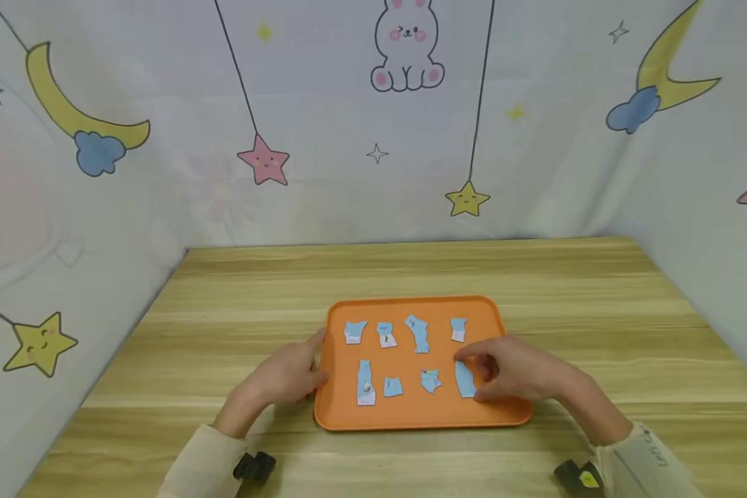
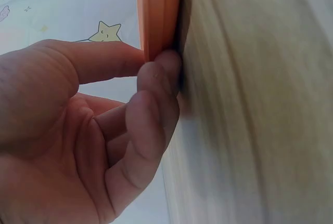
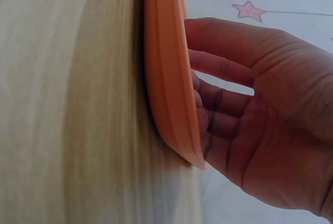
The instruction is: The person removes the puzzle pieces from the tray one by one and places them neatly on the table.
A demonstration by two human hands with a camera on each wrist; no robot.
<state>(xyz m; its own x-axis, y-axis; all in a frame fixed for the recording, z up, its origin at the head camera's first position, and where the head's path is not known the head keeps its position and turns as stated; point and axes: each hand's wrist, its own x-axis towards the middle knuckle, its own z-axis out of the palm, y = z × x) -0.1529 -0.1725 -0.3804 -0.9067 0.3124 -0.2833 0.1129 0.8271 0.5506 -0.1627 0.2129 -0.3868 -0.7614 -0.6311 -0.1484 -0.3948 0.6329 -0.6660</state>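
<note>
An orange tray (image 1: 404, 416) lies on the wooden table, bearing several irregular light blue pieces of card in two rows. My left hand (image 1: 291, 372) grips the tray's left rim, thumb on one side and curled fingertips low against the edge in the left wrist view. Over the right end of the tray, my right hand (image 1: 526, 366) spans a curved blue piece (image 1: 465, 380), with thumb at its lower end and index finger at its upper end. Its other fingers curl in above the tray. From the right wrist, the tray wall (image 3: 169, 73) hides that piece.
Nearest the right hand are a small blue-and-white piece (image 1: 458, 329) and a jagged piece (image 1: 431, 381). A tall piece (image 1: 364, 384) lies toward the left hand. The wooden table (image 1: 411, 266) reaches back to a white patterned curtain (image 1: 348, 200), which also hangs at both sides.
</note>
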